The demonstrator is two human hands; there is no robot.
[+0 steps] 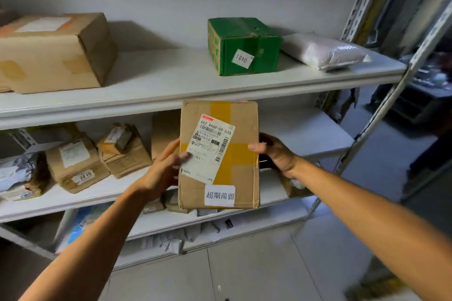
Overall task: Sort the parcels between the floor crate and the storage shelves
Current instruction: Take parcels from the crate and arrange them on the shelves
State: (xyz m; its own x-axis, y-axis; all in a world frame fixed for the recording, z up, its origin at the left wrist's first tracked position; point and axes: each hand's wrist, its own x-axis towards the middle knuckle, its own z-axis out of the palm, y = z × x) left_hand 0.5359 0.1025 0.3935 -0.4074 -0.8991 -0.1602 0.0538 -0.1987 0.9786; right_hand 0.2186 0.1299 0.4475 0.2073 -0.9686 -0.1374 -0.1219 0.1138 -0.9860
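Head view: a flat brown cardboard parcel (219, 154) is held upright in the air in front of the white storage shelves (171, 95), its top edge level with the front lip of the upper shelf board. The left hand (161, 168) grips the parcel's left edge, thumb lying on the white shipping label (210, 146). The right hand (276, 154) grips the right edge, thumb on the front face, fingers curled behind. Yellow tape crosses the parcel's face, and a small white sticker with printed characters (220, 195) sits near its lower edge.

Above the parcel, on the upper board, stand a green box (242, 46) tagged 0401 and, touching it on the right, a white padded bag (322, 51); far to the left lies a large brown carton (53, 54). Left of the parcel, on the middle board, sit several small taped boxes (97, 156), one tagged 0410
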